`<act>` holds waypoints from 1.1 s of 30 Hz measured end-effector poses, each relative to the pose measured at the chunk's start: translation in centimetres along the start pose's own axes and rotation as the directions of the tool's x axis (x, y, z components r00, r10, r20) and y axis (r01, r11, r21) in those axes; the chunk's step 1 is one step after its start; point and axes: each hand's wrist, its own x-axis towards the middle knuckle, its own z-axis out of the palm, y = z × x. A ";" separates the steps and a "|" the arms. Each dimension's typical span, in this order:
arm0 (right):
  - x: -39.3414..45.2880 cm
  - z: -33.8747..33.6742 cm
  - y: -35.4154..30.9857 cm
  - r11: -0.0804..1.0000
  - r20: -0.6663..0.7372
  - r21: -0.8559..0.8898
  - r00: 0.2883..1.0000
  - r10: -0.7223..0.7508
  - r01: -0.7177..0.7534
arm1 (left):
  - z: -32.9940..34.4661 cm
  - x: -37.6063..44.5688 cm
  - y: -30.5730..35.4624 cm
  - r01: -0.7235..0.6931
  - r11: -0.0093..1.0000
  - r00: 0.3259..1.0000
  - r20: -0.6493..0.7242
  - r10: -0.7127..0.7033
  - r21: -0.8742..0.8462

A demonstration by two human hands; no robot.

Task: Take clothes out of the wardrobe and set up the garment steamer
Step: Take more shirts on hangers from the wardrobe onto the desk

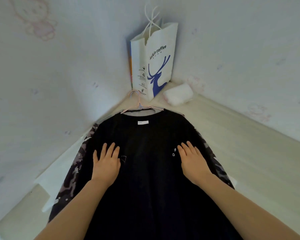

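Black shirt [145, 161]: laid flat on the pale bed [249, 153], filling the lower middle of our view; its hem runs off the bottom edge and we cannot see where it ends. Its sleeves carry a grey camouflage print, partly tucked under the body on either side and hard to trace. Small white letters show on the chest beside our right hand [193, 161], the rest of the wording hidden beneath that hand. A white neck label [143, 122] sits just inside the collar, its print too small to read. Pink hanger [139, 104]: threaded through the shirt's collar, only hook and shoulders visible, the remainder covered by cloth. Beyond the collar, in the wall corner, a white paper bag [156, 66] stands upright with a blue deer and coffee lettering; just beside it lies a white roll [178, 94]. Nothing lies across the shirt save our forearms. The shirt's long axis runs from us toward that corner, collar pointing away. Our left hand [106, 163] and right hand rest palm-down on the chest, fingers spread, well apart, gripping nothing.
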 end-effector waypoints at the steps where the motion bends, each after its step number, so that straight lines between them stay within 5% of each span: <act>1: -1.6 0.4 -0.4 1.000 -0.002 -0.002 1.000 0.009 -0.009 | 0.0 -1.1 0.3 -0.008 1.000 1.000 0.007 0.008 -0.017; 13: -19.6 4.4 -4.7 0.974 -0.003 0.143 0.984 0.177 -0.174 | 0.8 -13.3 2.8 -0.231 0.973 0.962 0.141 0.233 -0.028; 21: -29.2 6.8 -4.5 0.897 0.070 0.236 0.928 0.367 -0.373 | 3.0 -20.6 7.8 -0.338 0.920 0.934 0.050 0.354 -0.200; 33: -44.0 8.4 -5.6 0.699 0.061 0.403 0.780 0.623 -0.590 | 3.3 -31.3 20.1 -0.735 0.607 0.661 -0.120 0.741 -0.303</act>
